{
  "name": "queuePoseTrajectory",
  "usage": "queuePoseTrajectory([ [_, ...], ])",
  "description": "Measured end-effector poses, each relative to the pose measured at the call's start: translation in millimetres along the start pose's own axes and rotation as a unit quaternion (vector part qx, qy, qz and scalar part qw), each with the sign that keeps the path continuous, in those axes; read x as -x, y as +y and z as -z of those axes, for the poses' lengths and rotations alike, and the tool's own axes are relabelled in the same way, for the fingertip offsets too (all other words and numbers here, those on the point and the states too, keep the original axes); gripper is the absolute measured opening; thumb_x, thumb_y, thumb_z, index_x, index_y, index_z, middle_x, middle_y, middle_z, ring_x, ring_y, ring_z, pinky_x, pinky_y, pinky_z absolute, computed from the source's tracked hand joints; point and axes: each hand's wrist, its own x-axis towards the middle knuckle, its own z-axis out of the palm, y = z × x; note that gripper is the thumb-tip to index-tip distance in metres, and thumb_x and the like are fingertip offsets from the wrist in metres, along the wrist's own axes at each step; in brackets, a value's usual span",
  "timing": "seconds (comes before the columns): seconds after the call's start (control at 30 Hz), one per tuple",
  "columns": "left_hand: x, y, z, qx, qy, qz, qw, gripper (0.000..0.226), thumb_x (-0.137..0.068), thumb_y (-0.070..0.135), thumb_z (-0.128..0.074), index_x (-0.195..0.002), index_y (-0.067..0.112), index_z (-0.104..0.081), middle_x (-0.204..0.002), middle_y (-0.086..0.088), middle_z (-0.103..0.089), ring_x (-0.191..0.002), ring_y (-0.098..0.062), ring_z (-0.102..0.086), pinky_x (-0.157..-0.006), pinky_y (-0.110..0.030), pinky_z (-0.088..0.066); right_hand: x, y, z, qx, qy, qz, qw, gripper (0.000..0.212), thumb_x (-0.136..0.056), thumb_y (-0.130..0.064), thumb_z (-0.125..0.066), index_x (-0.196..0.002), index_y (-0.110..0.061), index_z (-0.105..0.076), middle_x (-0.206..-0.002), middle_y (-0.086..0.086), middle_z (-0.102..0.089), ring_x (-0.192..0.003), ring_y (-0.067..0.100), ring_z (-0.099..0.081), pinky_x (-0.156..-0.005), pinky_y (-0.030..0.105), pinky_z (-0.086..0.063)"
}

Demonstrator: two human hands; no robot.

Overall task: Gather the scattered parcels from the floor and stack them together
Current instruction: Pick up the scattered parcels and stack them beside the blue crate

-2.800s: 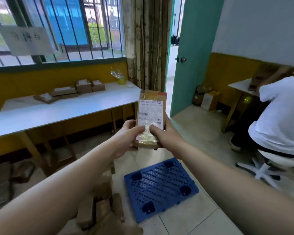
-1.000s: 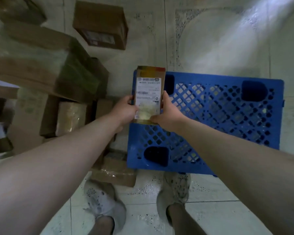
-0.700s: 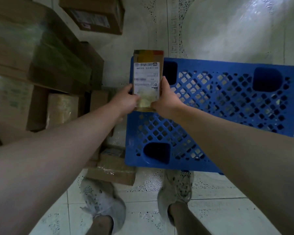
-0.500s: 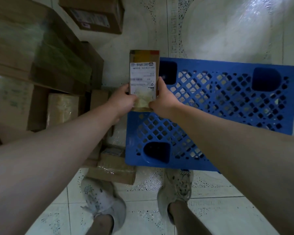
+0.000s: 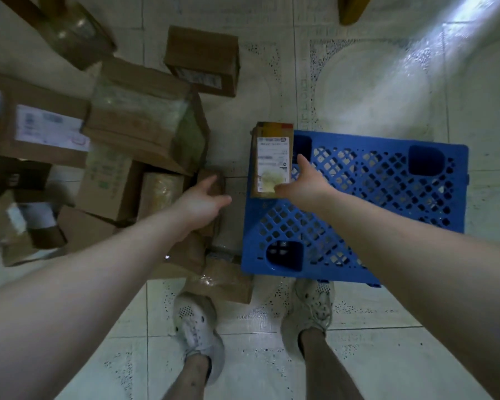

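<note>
Fingers (image 5: 303, 164) of our right hand (image 5: 302, 184) are straight and apart and hold nothing. The forefinger lies along the right edge of the labelled parcel (image 5: 272, 157), and the thumb reaches over that parcel's near right corner. We cannot tell whether the thumb presses on the parcel or hovers just above it.

The labelled parcel lies flat, label up, directly left of these fingers. It sits on the far left corner of the blue pallet (image 5: 387, 215), with its long left edge running along the pallet's left edge. The open lattice of the pallet extends to the right of the fingers and nearer to us than them.

Fingers (image 5: 210, 180) of our left hand (image 5: 202, 202) are also straight, relaxed and apart, and hold nothing. They hang over a small brown parcel (image 5: 218, 181) on the tiled floor (image 5: 358, 82), in the gap left of the pallet. We cannot tell whether they touch it.

Beyond and left of the left fingers stands a pile of cardboard boxes (image 5: 145, 122), packed close together. A single box (image 5: 202, 64) lies farther beyond, apart from the pile.

Nearer than the left fingers, a taped parcel (image 5: 225, 280) lies against the pallet's near left corner. Our two shoes (image 5: 198, 327) stand on the floor just behind it.
</note>
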Motion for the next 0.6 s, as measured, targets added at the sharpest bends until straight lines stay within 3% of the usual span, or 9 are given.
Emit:
queuePoseTrajectory([
  [0.1, 34.4, -9.4, 38.6, -0.005, -0.009, 0.004, 1.000, 0.067, -0.091, 0.035, -0.060, -0.148, 0.033, -0.026, -0.153, -0.004, -0.033, -0.134, -0.024, -0.039, -0.107, -0.037, -0.036, 27.5, -37.6, -3.6, 0.013, 0.006, 0.025, 1.000, 0.076, -0.086, -0.025, -0.065, -0.148, -0.017, -0.023, -0.138, 0.007, -0.048, -0.094, 0.018, -0.050, -0.063, 0.023, -0.041],
  [0.17, 53.2, -12.9, 66.9, -0.005, -0.001, -0.003, 1.000, 0.066, -0.091, 0.035, -0.059, -0.149, 0.032, -0.026, -0.152, -0.002, -0.034, -0.133, -0.023, -0.040, -0.104, -0.036, -0.039, 42.9, -64.5, -7.7, 0.026, -0.001, 0.036, 0.999, 0.083, -0.086, -0.032, -0.066, -0.151, -0.018, -0.018, -0.144, 0.007, -0.042, -0.099, 0.017, -0.049, -0.069, 0.019, -0.042],
  [0.23, 68.3, -15.6, 94.5, -0.008, 0.020, -0.002, 1.000, 0.065, -0.091, 0.035, -0.060, -0.148, 0.029, -0.029, -0.149, -0.001, -0.039, -0.128, -0.021, -0.045, -0.091, -0.027, -0.041, 55.1, -89.4, -12.7, 0.036, 0.003, 0.062, 0.997, 0.079, -0.087, -0.036, -0.066, -0.150, -0.019, -0.021, -0.145, 0.005, -0.041, -0.102, 0.013, -0.045, -0.071, 0.016, -0.039],
  [0.3, 77.4, -19.8, 119.7, -0.017, 0.039, 0.007, 0.999, 0.060, -0.090, 0.032, -0.061, -0.145, 0.025, -0.036, -0.141, -0.003, -0.047, -0.112, -0.018, -0.054, -0.075, -0.021, -0.042, 62.7, -112.2, -18.4, 0.034, 0.006, 0.081, 0.996, 0.077, -0.086, -0.036, -0.066, -0.149, -0.020, -0.024, -0.146, 0.004, -0.040, -0.110, 0.013, -0.044, -0.079, 0.022, -0.038],
  [0.37, 79.2, -24.8, 142.3, -0.015, 0.065, 0.031, 0.997, 0.049, -0.090, 0.027, -0.060, -0.136, 0.018, -0.047, -0.124, -0.005, -0.058, -0.090, -0.015, -0.057, -0.064, -0.023, -0.043, 63.5, -133.2, -25.8, 0.032, 0.006, 0.077, 0.997, 0.085, -0.084, -0.039, -0.066, -0.152, -0.022, -0.018, -0.151, 0.005, -0.035, -0.128, 0.021, -0.042, -0.094, 0.030, -0.041],
  [0.43, 73.7, -26.7, 162.5, 0.007, 0.107, 0.047, 0.993, 0.042, -0.093, 0.025, -0.056, -0.132, 0.014, -0.049, -0.114, -0.004, -0.059, -0.085, -0.016, -0.056, -0.061, -0.025, -0.041, 59.5, -151.7, -36.4, 0.018, 0.006, 0.076, 0.997, 0.086, -0.085, -0.041, -0.066, -0.152, -0.022, -0.015, -0.150, 0.007, -0.036, -0.128, 0.025, -0.044, -0.096, 0.032, -0.043],
  [0.5, 59.7, -23.8, 178.6, 0.043, 0.163, 0.035, 0.985, 0.053, -0.095, 0.031, -0.053, -0.143, 0.013, -0.036, -0.132, -0.008, -0.052, -0.107, -0.025, -0.056, -0.079, -0.032, -0.046, 52.6, -165.8, -49.7, -0.006, 0.006, 0.075, 0.997, 0.081, -0.087, -0.044, -0.063, -0.151, -0.020, -0.019, -0.138, 0.003, -0.046, -0.112, 0.018, -0.052, -0.080, 0.026, -0.045],
  [0.53, 50.9, -19.7, 184.7, 0.059, 0.185, 0.030, 0.981, 0.061, -0.096, 0.034, -0.051, -0.148, 0.016, -0.026, -0.143, -0.009, -0.043, -0.122, -0.029, -0.049, -0.093, -0.039, -0.044, 48.5, -170.7, -57.2, -0.024, 0.008, 0.075, 0.997, 0.076, -0.089, -0.046, -0.061, -0.149, -0.020, -0.023, -0.121, -0.005, -0.052, -0.096, 0.011, -0.053, -0.071, 0.022, -0.042],
  [0.6, 32.7, -8.7, 191.1, 0.086, 0.209, 0.030, 0.974, 0.068, -0.095, 0.041, -0.050, -0.151, 0.019, -0.018, -0.154, -0.009, -0.029, -0.135, -0.032, -0.035, -0.107, -0.047, -0.035, 38.4, -176.4, -72.2, -0.066, 0.008, 0.063, 0.996, 0.069, -0.089, -0.051, -0.057, -0.145, -0.021, -0.030, -0.087, -0.017, -0.041, -0.072, 0.002, -0.044, -0.062, 0.020, -0.040],
])
